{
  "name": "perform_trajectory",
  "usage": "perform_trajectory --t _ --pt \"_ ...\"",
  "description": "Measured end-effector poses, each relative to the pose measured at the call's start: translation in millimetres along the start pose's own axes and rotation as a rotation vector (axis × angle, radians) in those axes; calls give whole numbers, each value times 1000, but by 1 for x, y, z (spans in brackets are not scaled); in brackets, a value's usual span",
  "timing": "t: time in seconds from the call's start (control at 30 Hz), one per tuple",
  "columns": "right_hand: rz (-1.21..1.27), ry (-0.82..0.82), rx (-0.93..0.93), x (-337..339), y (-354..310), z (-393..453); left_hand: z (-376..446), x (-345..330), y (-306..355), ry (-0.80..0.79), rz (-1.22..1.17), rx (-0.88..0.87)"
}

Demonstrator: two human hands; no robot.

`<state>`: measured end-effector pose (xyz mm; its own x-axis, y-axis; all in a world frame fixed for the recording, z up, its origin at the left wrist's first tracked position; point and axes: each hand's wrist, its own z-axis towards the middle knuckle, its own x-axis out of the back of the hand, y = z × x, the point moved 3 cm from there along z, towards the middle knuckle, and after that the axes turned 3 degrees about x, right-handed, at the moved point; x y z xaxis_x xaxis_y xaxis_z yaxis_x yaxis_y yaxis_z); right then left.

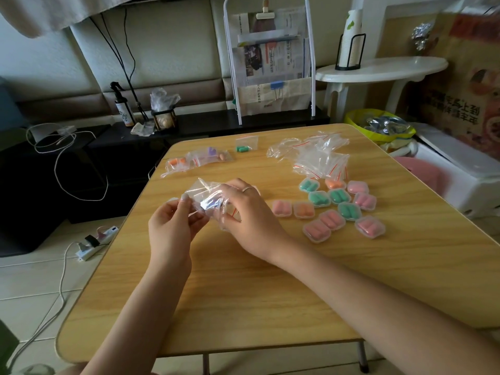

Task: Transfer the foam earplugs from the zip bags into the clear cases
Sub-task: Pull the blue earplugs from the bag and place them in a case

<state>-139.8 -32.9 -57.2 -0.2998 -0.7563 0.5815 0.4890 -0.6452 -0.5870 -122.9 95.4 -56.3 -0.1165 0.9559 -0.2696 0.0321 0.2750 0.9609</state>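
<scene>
Both of your hands are closed on one zip bag point(209, 197), held just above the table point(243, 280) near its left side. Your left hand point(173, 228) pinches the bag's left edge between thumb and fingertips; your right hand point(246, 215) curls over the right part, its fingers wrapped round the plastic. Bluish-purple earplugs point(213, 205) show through the film, bunched against your right fingers, so they lie right of your left pinch. I cannot tell which way the bag's seal faces. Your right hand is the nearer one to the earplugs, and also to the filled cases point(339, 205) further right. The unopened bags point(200, 158) lie beyond your hands, the empty bags point(319, 155) beyond the cases.
</scene>
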Motion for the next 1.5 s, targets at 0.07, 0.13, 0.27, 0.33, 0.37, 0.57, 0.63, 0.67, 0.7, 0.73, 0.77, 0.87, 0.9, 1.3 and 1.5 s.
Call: perform_trajectory --t 0.07,0.13,0.27,0.33,0.37,0.57,0.63,0.67,0.7,0.73,0.77,0.87,0.9,1.3,1.5 --pt "52 13 -4 1 1 0 2 1 0 16 2 3" --pt "82 31 5 1 2 1 2 2 -1 29 -3 4" --pt "129 92 42 4 -2 0 7 7 -3 93 -68 42" --pt "166 124 56 7 -3 0 13 13 -1 158 -137 79" --pt "182 123 53 9 -3 0 15 15 0 175 -158 78" --pt "352 121 -110 11 4 -1 12 15 2 186 -120 16" --pt "385 156 -152 12 6 -1 12 15 3 177 -95 22" --pt "403 172 -177 13 7 0 12 14 3 165 -86 32" --pt "423 184 -206 13 9 0 12 13 4 150 -83 43" --pt "443 187 -241 13 11 1 11 11 4 132 -85 53" --pt "450 183 -275 13 13 0 9 9 4 113 -89 62" --pt "456 157 -379 14 16 2 6 3 4 36 -127 76" --pt "495 161 -413 15 17 2 5 2 4 3 -142 74" --pt "361 131 -615 26 21 2 0 -9 1 -243 -66 62" --pt "238 173 -527 26 25 1 -4 -9 -1 -305 65 23"
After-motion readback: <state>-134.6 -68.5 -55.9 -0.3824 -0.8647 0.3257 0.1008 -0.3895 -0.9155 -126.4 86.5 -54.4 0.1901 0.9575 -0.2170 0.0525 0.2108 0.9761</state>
